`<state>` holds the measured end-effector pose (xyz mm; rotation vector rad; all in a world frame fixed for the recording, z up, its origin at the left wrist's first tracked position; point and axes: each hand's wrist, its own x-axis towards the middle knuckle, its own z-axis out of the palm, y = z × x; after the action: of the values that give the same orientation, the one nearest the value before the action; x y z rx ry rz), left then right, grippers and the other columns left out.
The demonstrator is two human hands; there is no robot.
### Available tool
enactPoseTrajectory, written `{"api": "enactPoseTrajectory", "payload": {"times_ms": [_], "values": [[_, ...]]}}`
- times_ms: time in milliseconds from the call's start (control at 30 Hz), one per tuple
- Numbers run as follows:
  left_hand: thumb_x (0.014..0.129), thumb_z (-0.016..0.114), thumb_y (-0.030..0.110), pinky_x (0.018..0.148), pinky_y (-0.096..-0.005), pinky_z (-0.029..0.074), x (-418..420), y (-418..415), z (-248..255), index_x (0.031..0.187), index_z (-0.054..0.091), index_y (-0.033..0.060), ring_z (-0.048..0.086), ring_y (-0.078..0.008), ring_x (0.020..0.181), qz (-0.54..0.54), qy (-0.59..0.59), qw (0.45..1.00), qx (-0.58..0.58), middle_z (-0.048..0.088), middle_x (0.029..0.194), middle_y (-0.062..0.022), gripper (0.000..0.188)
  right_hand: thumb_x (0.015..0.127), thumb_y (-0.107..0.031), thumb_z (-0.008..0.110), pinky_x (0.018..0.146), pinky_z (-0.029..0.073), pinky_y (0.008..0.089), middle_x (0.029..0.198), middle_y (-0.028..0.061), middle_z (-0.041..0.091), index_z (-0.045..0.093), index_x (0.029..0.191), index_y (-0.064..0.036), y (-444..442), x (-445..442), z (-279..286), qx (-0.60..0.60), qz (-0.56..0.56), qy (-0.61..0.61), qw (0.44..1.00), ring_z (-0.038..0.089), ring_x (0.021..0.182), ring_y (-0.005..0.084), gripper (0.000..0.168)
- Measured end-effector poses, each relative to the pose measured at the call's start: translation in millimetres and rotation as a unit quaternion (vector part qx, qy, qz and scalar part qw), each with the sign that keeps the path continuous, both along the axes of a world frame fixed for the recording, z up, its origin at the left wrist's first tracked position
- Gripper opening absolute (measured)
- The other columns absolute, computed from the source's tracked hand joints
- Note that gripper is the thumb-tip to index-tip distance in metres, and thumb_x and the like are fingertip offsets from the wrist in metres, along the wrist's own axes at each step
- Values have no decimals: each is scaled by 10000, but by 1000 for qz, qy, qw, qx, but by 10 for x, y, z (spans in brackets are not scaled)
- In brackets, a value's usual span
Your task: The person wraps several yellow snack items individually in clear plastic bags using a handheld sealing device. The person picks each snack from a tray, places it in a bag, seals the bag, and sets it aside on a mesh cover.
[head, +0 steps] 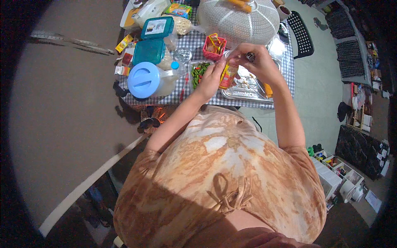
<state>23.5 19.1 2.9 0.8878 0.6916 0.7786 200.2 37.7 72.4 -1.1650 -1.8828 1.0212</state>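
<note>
A small yellow and red packaged container [229,76] is between my hands, above a shiny metal tray [245,93]. My left hand [211,77] grips its left side. My right hand [256,60] is bent over its top, with a small dark object [250,56] at its fingers; what that object is cannot be told. Green and red chillies [198,74] fill a clear container just left of my left hand. A pink basket [214,55] of small packets stands beyond my hands. Something orange-yellow [268,90] lies at the tray's right side.
A blue-lidded pitcher [144,80] and teal-lidded containers [149,52] stand at the left of the checked tablecloth [183,42]. A large mesh food cover [238,23] occupies the far side, near a mug [283,12]. A black perforated chair [301,34] stands beyond the table's right edge.
</note>
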Motion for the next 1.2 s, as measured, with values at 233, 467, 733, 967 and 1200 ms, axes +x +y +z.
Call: {"api": "enactPoseTrajectory", "payload": {"times_ms": [233,467,733,967,1200], "values": [[1023,277,444,656,-252,507,20,-68,75,1145,557,25,620,-112,742,71,15,992,104,647,874,-63,519,733,-17,747,607,456,226,710,17,647,650,799,-27,-203,-156,361,73,-41,-59,995,575,666,76,118],[997,310,517,531,-218,440,-59,-33,368,1103,569,39,505,-55,603,82,-15,973,216,559,755,-3,554,714,23,726,601,489,254,739,58,655,664,825,-48,-326,-308,608,174,-19,-89,981,611,649,135,146],[957,302,600,575,-215,512,-66,-69,435,1098,556,78,599,-80,711,83,-46,986,135,611,844,-32,598,766,-64,742,598,464,258,916,11,685,681,944,-23,-296,-161,748,200,-180,81,960,605,724,83,192],[963,325,581,666,-226,511,-53,-26,501,1083,549,69,613,-98,803,130,7,979,154,612,965,-46,572,723,-169,806,584,387,166,979,4,658,699,969,-36,-390,-281,382,38,-197,126,972,465,660,12,298],[952,530,385,806,-269,478,-101,15,479,1071,582,40,600,-121,911,155,-48,946,280,626,980,-47,368,813,-102,719,708,470,224,912,50,666,680,900,13,-354,-413,415,49,-204,221,953,596,825,98,150]]}}
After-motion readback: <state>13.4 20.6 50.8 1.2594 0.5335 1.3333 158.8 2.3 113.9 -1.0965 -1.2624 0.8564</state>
